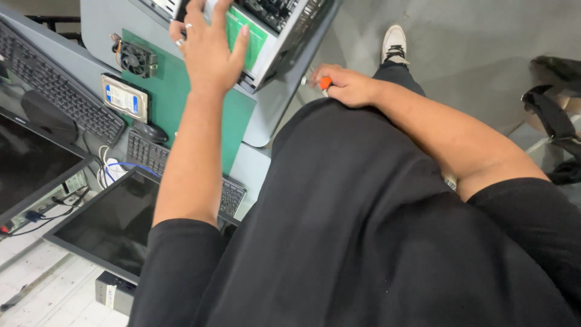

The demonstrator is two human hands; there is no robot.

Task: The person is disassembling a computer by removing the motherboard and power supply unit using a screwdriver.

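While the left hand (209, 51) lies with fingers spread flat on the open computer case (275, 36) at the edge of the grey desk (266, 115), the right hand (348, 86) rests at the waist, fingers closed around an orange-handled screwdriver (324, 83).

Two dark flat screens (109, 224) (27, 169) lower left, both blank; blue-white rectangular label (124, 97) on hard drive.

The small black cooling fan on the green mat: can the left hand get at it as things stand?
Probably yes. The left hand rests on the open grey computer case, and the small black cooling fan lies uncovered on the green mat right beside it.
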